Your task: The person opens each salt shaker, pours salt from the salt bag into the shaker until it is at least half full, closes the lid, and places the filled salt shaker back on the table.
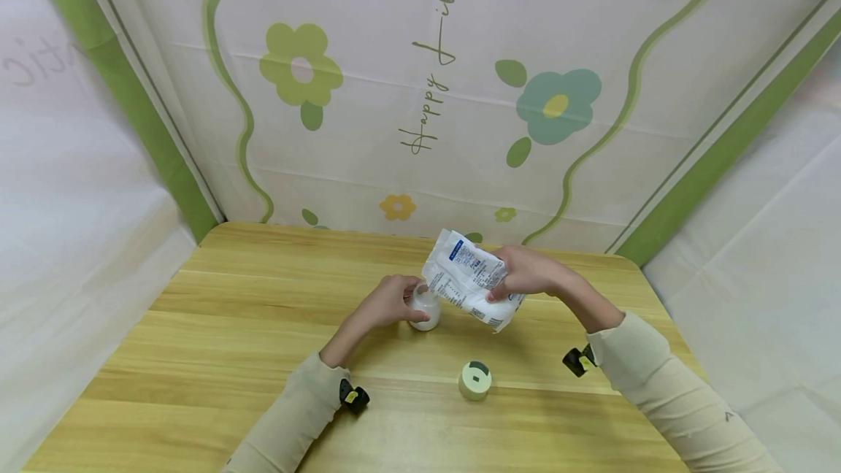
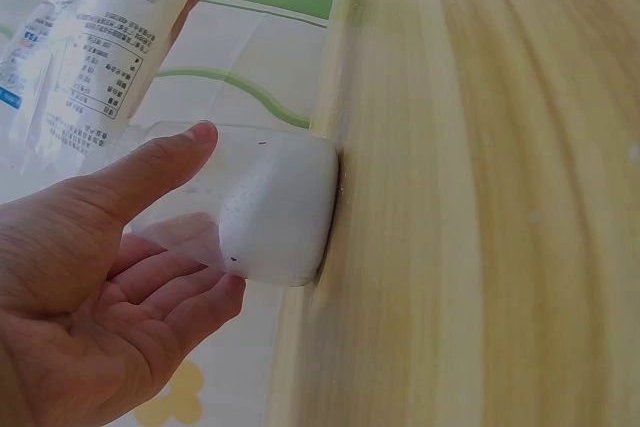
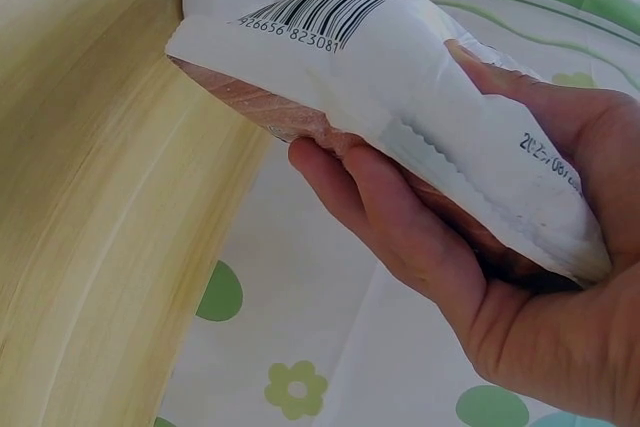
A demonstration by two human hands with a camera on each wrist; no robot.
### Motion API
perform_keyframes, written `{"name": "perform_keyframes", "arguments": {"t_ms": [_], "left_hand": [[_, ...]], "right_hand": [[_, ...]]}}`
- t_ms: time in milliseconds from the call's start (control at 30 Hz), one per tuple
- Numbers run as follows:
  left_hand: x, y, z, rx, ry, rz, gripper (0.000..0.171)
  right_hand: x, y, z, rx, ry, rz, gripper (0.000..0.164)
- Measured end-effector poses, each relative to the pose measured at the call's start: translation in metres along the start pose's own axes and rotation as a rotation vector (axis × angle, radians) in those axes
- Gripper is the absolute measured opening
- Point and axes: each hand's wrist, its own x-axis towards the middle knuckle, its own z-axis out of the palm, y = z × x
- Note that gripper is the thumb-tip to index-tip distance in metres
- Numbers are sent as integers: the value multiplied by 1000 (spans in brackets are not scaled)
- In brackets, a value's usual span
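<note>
A small clear jar [image 1: 428,310], partly filled with something white, stands upright on the wooden table. My left hand [image 1: 388,301] holds it from the left, thumb on one side and fingers round the other; the white fill [image 2: 280,207] shows low in the jar in the left wrist view. My right hand [image 1: 528,271] grips a white printed packet [image 1: 468,268], thumb on top and fingers beneath. The packet is tilted, one end down at the jar's mouth. A barcode [image 3: 318,15] shows on it in the right wrist view. The contact between packet and rim is hidden.
A round pale-green lid [image 1: 475,379] lies on the table [image 1: 263,356] nearer to me, right of the jar. Behind the table hangs a white cloth [image 1: 368,130] with flowers and lettering. More cloth closes off both sides.
</note>
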Motion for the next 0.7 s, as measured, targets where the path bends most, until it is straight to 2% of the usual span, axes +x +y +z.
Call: {"name": "perform_keyframes", "arguments": {"t_ms": [700], "left_hand": [[0, 0, 0, -14, -6, 5, 47]], "right_hand": [[-1, -1, 0, -3, 10, 11, 41]]}}
